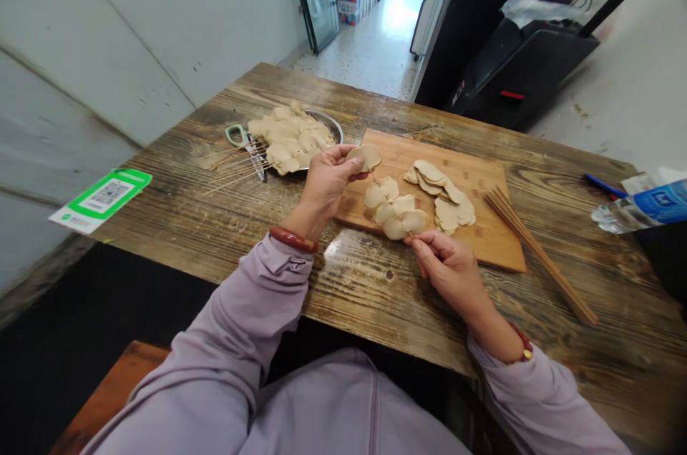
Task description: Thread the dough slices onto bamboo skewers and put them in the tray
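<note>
My left hand (328, 179) pinches a folded beige slice (365, 154) over the left edge of a wooden cutting board (483, 176). My right hand (448, 265) grips the near end of a thin skewer threaded with several beige slices (394, 208), which rest on the board. A loose row of more slices (443, 194) lies on the board to the right. Both hands are closed on what they hold.
A metal dish (333, 123) piled with finished skewers stands at the back left, a green-handled tool (244, 140) beside it. Bare bamboo skewers (537, 247) lie right of the board. A plastic bottle (644, 208) and blue pen (604, 185) sit far right. A green QR sign (101, 199) leans at the left.
</note>
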Available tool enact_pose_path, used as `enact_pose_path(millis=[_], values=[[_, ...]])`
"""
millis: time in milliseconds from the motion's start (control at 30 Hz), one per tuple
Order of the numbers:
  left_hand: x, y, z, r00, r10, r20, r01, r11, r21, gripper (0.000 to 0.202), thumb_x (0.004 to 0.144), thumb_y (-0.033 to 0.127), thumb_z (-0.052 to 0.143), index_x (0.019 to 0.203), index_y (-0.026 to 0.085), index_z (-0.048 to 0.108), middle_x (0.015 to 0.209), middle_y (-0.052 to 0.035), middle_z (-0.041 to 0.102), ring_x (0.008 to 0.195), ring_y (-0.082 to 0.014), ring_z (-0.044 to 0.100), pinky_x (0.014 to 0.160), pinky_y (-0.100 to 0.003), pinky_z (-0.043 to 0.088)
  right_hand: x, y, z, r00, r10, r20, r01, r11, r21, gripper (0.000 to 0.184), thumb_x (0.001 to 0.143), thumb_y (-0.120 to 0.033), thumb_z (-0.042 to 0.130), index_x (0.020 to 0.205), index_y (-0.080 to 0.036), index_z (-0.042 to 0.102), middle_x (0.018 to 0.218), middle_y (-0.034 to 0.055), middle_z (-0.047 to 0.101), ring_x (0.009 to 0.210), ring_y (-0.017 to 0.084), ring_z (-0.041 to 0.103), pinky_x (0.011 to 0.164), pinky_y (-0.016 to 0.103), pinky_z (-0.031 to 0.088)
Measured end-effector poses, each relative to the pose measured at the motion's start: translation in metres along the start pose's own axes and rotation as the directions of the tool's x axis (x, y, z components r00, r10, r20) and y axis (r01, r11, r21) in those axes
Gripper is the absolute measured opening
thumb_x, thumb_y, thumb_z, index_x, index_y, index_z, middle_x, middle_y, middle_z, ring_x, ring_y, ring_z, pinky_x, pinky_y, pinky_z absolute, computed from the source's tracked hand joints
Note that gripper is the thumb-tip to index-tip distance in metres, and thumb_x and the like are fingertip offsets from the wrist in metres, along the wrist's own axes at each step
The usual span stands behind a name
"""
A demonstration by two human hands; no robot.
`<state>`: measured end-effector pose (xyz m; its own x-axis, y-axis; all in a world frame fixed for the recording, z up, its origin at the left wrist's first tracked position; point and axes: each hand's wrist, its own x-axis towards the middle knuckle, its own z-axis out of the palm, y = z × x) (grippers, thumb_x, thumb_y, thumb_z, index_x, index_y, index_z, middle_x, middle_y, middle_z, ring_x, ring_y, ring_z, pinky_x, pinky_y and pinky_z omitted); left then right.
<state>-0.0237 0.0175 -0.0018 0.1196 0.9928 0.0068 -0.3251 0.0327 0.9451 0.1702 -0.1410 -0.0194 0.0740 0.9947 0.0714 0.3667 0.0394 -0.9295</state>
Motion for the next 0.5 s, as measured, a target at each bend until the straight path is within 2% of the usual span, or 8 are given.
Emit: enact_pose_path(millis=[300,500], values=[[0.0002,0.0013,0.0003,0.999,0.024,-0.033,-0.024,1.0,0.015,0.018,0.073,0.017,0.078,0.088,0.015,0.069,0.084,-0.0023,0.074,0.07,-0.0124,0.067,0.07,-0.027,0.057,0.0007,0.0028,0.0008,1.0,-0.004,0.0,0.004,1.0,0.006,0.027,0.092,-0.044,0.063,0.085,-0.021,0.074,0.05,-0.0035,0.052,0.045,0.014,0.046,0.045,0.026,0.033],[-0.0013,0.0021,0.0023,0.997,0.067,-0.032,-0.065,0.996,0.058,0.018,0.071,0.018,0.079,0.086,0.016,0.07,0.081,-0.0026,0.073,0.07,-0.0136,0.066,0.071,-0.029,0.057,0.0011,0.0022,0.0012,1.0,-0.004,0.0,0.004,1.0,0.018,0.024,0.091,-0.041,0.063,0.086,-0.02,0.074,0.048,-0.0043,0.051,0.042,0.013,0.044,0.044,0.026,0.033]])
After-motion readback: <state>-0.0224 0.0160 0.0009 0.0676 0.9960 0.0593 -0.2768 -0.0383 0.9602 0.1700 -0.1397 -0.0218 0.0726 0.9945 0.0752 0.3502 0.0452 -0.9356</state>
